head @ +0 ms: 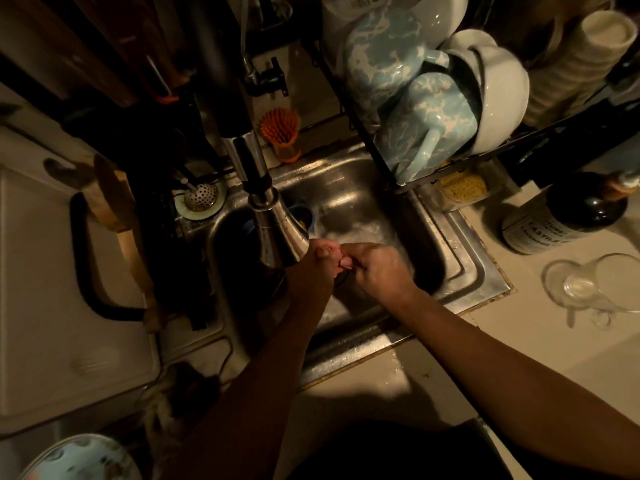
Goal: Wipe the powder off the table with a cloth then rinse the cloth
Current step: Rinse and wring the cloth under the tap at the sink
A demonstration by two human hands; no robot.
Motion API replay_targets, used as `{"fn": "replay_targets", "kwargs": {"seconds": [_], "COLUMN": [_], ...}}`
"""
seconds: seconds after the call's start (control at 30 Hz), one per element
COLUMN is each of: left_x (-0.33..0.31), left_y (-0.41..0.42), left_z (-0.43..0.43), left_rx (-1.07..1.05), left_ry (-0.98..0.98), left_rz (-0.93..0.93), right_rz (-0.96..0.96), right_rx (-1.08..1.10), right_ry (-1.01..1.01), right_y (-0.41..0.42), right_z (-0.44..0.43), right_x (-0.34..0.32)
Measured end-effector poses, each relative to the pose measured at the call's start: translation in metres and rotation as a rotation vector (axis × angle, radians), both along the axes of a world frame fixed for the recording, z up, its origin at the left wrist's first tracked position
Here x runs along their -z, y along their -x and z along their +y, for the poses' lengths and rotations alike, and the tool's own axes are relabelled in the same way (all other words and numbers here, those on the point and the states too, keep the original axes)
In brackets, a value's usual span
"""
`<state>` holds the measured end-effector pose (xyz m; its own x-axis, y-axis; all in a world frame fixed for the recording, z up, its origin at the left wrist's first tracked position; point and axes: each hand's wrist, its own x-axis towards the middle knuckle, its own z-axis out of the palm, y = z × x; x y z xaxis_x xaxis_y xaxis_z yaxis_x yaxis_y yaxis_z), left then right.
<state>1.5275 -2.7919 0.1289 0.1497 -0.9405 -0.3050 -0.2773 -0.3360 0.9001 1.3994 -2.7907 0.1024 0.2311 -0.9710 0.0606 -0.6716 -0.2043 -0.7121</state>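
Over the steel sink [460, 244], both hands meet just below the faucet head [277, 233]. A small pinkish cloth [337, 259] is bunched between them, mostly hidden by fingers. My left hand [317, 258] grips one end of the cloth close to the faucet spout. My right hand [375, 270] has its fingers curled round the other end. The scene is dim and I cannot make out running water.
A dish rack [433, 109] with blue mugs and white bowls overhangs the sink's back right. A dark soap bottle [568, 216] and an overturned glass mug [595, 289] sit on the right counter. An orange brush [280, 133] stands behind the faucet. A white appliance [52, 271] lies left.
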Motion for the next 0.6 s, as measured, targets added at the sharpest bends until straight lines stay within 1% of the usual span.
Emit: {"fn": "replay_targets", "kwargs": {"seconds": [0.03,0.13,0.2,0.27,0.3,0.33,0.37,0.43,0.5,0.53,0.57,0.6], "left_x": [-0.003,-0.001,0.002,0.003,0.004,0.006,0.005,0.002,0.002,0.002,0.001,0.0], "left_y": [0.003,0.007,0.009,0.009,0.009,0.009,0.01,0.01,0.01,0.008,0.005,0.002], "left_z": [-0.002,-0.008,-0.013,-0.018,-0.018,-0.017,-0.015,-0.011,-0.008,-0.006,-0.004,-0.001], "left_rx": [0.004,0.034,0.01,-0.034,-0.047,-0.101,-0.179,-0.302,-0.266,-0.208,-0.146,-0.09], "left_ry": [-0.075,-0.202,-0.278,-0.303,-0.287,-0.246,-0.199,-0.11,-0.005,0.051,0.091,0.141], "left_rz": [0.033,0.06,0.088,0.1,0.06,0.039,0.035,0.015,-0.042,-0.08,-0.136,-0.169], "right_rz": [0.041,0.189,0.2,0.124,0.069,0.004,-0.105,-0.421,-0.797,-0.957,-1.059,-1.077], "right_rx": [-0.059,-0.205,-0.231,-0.156,-0.087,0.016,0.144,0.408,0.61,0.646,0.598,0.489], "right_ry": [0.016,0.036,0.033,0.07,0.098,0.105,0.057,-0.204,-0.572,-0.812,-1.043,-1.224], "right_y": [0.0,0.004,0.007,0.008,0.006,0.004,0.002,-0.006,-0.009,-0.007,-0.005,-0.001], "right_z": [-0.002,-0.008,-0.009,-0.006,-0.003,0.0,0.002,0.003,0.0,-0.001,-0.001,0.001], "right_x": [0.002,0.006,0.006,0.006,0.009,0.01,0.015,0.014,0.009,0.003,-0.003,-0.009]}}
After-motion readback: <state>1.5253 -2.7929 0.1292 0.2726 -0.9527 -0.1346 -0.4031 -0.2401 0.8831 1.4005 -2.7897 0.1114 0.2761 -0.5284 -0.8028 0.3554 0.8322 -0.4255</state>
